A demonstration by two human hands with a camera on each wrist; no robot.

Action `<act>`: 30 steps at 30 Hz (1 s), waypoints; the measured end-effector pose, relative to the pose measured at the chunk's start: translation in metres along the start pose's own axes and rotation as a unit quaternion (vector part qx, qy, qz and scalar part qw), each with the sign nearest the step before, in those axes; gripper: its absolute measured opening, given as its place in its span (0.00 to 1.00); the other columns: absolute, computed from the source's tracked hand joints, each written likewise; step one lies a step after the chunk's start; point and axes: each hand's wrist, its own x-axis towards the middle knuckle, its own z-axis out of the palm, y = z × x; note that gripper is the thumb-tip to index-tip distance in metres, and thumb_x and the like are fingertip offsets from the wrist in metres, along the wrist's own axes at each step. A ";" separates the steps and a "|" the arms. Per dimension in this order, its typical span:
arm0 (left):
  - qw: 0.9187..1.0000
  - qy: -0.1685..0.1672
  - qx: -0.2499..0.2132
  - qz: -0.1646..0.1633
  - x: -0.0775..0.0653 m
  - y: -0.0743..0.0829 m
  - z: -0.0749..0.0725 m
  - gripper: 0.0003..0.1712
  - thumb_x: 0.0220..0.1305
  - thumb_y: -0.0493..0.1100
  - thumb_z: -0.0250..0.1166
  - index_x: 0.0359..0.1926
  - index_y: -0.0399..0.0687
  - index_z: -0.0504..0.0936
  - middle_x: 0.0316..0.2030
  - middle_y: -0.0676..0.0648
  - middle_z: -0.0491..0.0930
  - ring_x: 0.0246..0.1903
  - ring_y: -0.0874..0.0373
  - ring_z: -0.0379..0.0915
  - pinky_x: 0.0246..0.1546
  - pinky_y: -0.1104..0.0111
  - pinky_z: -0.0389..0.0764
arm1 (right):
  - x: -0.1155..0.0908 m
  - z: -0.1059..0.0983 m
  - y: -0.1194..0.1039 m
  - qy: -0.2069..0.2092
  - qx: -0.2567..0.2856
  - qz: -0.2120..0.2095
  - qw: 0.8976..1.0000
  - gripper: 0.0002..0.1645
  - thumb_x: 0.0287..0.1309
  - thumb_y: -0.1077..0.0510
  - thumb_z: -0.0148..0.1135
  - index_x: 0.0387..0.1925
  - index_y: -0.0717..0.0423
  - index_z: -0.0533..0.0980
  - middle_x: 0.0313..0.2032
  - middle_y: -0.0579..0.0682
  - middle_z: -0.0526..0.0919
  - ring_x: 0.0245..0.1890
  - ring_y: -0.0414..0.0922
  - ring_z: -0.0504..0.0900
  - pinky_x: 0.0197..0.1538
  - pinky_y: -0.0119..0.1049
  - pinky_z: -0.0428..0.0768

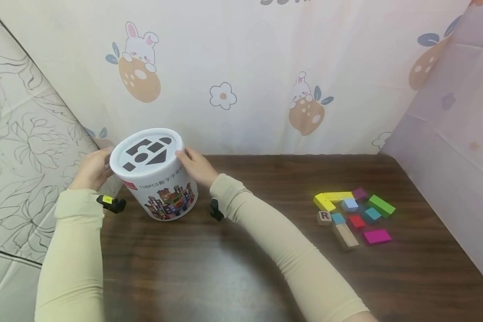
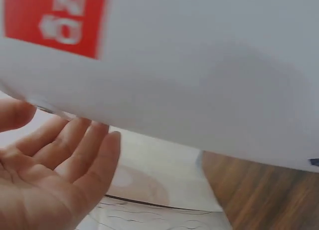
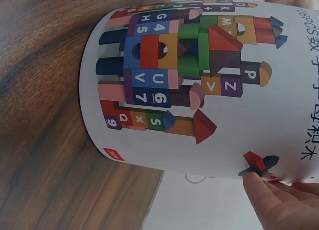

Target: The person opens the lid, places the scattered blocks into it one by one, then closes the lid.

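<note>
A white cylindrical bucket of building blocks [image 1: 167, 179] stands at the left of the table, with a castle picture on its side. Shape-cut holes mark its lid [image 1: 145, 152]. My left hand [image 1: 92, 169] holds the bucket at its upper left rim; in the left wrist view, the fingers [image 2: 87, 152] curve up against the edge. On the opposite side, my right hand [image 1: 199, 166] grips near the lid, thumb on the rim. The right wrist view shows the bucket's printed wall [image 3: 159, 80], with my right fingertips at its upper end.
Several loose wooden blocks lie on the right of the brown table [image 1: 241, 273]: among them a green block [image 1: 381, 205], a magenta block [image 1: 377, 237], a yellow block [image 1: 324, 202] and a letter R cube [image 1: 324, 218]. A patterned curtain [image 1: 249, 53] hangs behind.
</note>
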 end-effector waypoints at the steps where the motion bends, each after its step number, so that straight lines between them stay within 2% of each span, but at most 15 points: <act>1: 1.000 0.002 0.006 0.005 0.000 0.003 0.000 0.12 0.69 0.51 0.58 0.48 0.56 0.82 0.39 0.63 0.77 0.44 0.69 0.72 0.50 0.77 0.78 | 0.000 0.000 0.000 -0.001 -0.001 0.001 1.000 0.40 0.71 0.34 0.37 0.77 0.46 0.50 0.75 0.51 0.59 0.74 0.50 0.60 0.73 0.49 0.63; 2: 1.000 0.002 0.010 0.010 0.000 0.006 -0.001 0.17 0.69 0.51 0.59 0.54 0.53 0.80 0.38 0.63 0.78 0.43 0.70 0.73 0.43 0.81 0.78 | 0.000 0.000 0.000 -0.001 -0.002 0.002 1.000 0.40 0.71 0.34 0.37 0.77 0.46 0.50 0.74 0.50 0.59 0.74 0.50 0.60 0.73 0.49 0.63; 4: 0.999 0.003 0.032 0.018 0.000 0.013 -0.001 0.31 0.67 0.53 0.61 0.67 0.47 0.70 0.40 0.65 0.77 0.42 0.73 0.74 0.41 0.84 0.78 | 0.000 0.000 0.000 0.000 -0.004 0.002 1.000 0.40 0.71 0.33 0.37 0.77 0.46 0.51 0.74 0.51 0.59 0.74 0.50 0.61 0.73 0.49 0.63; 6: 0.997 -0.004 0.069 0.028 -0.002 0.020 -0.002 0.42 0.66 0.54 0.62 0.73 0.39 0.58 0.43 0.64 0.76 0.41 0.75 0.75 0.41 0.86 0.77 | 0.001 0.000 0.000 -0.001 -0.006 0.003 1.000 0.40 0.70 0.33 0.37 0.77 0.46 0.51 0.74 0.50 0.59 0.74 0.50 0.61 0.73 0.49 0.63; 8: 0.995 -0.009 0.090 0.036 -0.004 0.027 -0.002 0.45 0.65 0.53 0.63 0.74 0.37 0.55 0.54 0.56 0.76 0.41 0.76 0.75 0.42 0.86 0.77 | 0.001 0.000 0.000 -0.001 -0.006 0.002 1.000 0.40 0.70 0.33 0.37 0.77 0.45 0.51 0.74 0.50 0.59 0.74 0.50 0.61 0.73 0.48 0.63; 11: 0.989 0.002 0.140 0.044 -0.008 0.037 0.001 0.45 0.64 0.55 0.63 0.74 0.39 0.56 0.70 0.48 0.63 0.43 0.77 0.73 0.43 0.87 0.76 | 0.001 0.000 -0.001 -0.003 -0.007 0.000 1.000 0.40 0.71 0.34 0.37 0.76 0.46 0.51 0.74 0.51 0.60 0.73 0.50 0.61 0.72 0.49 0.63; 12: 0.986 0.007 0.162 0.047 -0.009 0.041 0.002 0.45 0.64 0.57 0.62 0.74 0.40 0.57 0.73 0.48 0.58 0.44 0.77 0.72 0.43 0.87 0.75 | 0.001 0.000 -0.001 -0.003 -0.007 0.000 1.000 0.40 0.71 0.34 0.37 0.76 0.46 0.51 0.74 0.51 0.60 0.73 0.50 0.61 0.72 0.49 0.63; 13: 0.985 0.012 0.166 0.050 -0.011 0.044 0.004 0.45 0.63 0.58 0.63 0.73 0.41 0.59 0.73 0.49 0.58 0.45 0.76 0.71 0.44 0.87 0.75 | 0.000 0.000 -0.001 -0.002 -0.007 0.000 1.000 0.40 0.71 0.34 0.37 0.76 0.46 0.51 0.74 0.51 0.60 0.73 0.50 0.61 0.72 0.49 0.63; 15: 0.978 0.021 0.199 0.059 -0.013 0.049 0.006 0.44 0.62 0.61 0.62 0.72 0.43 0.62 0.67 0.54 0.68 0.45 0.77 0.70 0.44 0.87 0.74 | -0.001 0.000 -0.002 -0.003 -0.005 -0.001 1.000 0.40 0.71 0.34 0.37 0.76 0.46 0.51 0.74 0.51 0.60 0.73 0.50 0.61 0.72 0.49 0.64; 17: 0.973 0.022 0.217 0.070 -0.014 0.054 0.009 0.43 0.62 0.61 0.63 0.70 0.43 0.65 0.53 0.62 0.77 0.44 0.75 0.71 0.43 0.85 0.74 | -0.002 -0.001 -0.002 -0.004 -0.004 -0.001 1.000 0.40 0.71 0.34 0.37 0.77 0.46 0.51 0.74 0.51 0.59 0.73 0.50 0.61 0.72 0.49 0.64; 19: 0.967 0.023 0.242 0.082 -0.015 0.060 0.012 0.42 0.61 0.62 0.63 0.69 0.42 0.67 0.38 0.72 0.77 0.42 0.75 0.72 0.42 0.83 0.74 | -0.002 -0.001 -0.003 -0.005 -0.002 -0.002 1.000 0.40 0.71 0.34 0.37 0.77 0.46 0.51 0.74 0.51 0.59 0.73 0.50 0.61 0.72 0.49 0.64; 21: 0.956 0.028 0.276 0.094 -0.016 0.065 0.016 0.41 0.61 0.64 0.62 0.67 0.43 0.69 0.31 0.75 0.78 0.39 0.75 0.73 0.40 0.81 0.73 | -0.003 -0.001 -0.003 -0.007 0.000 -0.003 1.000 0.40 0.71 0.35 0.37 0.77 0.46 0.50 0.74 0.51 0.59 0.74 0.50 0.61 0.72 0.49 0.64; 25: 0.943 0.031 0.314 0.102 -0.018 0.076 0.025 0.36 0.58 0.67 0.63 0.59 0.50 0.76 0.29 0.73 0.77 0.35 0.74 0.74 0.40 0.78 0.74 | -0.003 -0.001 -0.003 -0.007 0.000 -0.002 1.000 0.40 0.71 0.34 0.37 0.77 0.45 0.50 0.75 0.51 0.59 0.74 0.50 0.60 0.72 0.49 0.63; 30: 0.934 0.009 0.343 0.099 -0.021 0.087 0.040 0.27 0.56 0.69 0.63 0.48 0.60 0.80 0.37 0.66 0.75 0.42 0.64 0.68 0.48 0.66 0.70 | -0.003 -0.001 -0.002 -0.007 0.000 0.001 1.000 0.39 0.71 0.33 0.37 0.76 0.44 0.51 0.74 0.50 0.60 0.73 0.50 0.61 0.72 0.50 0.64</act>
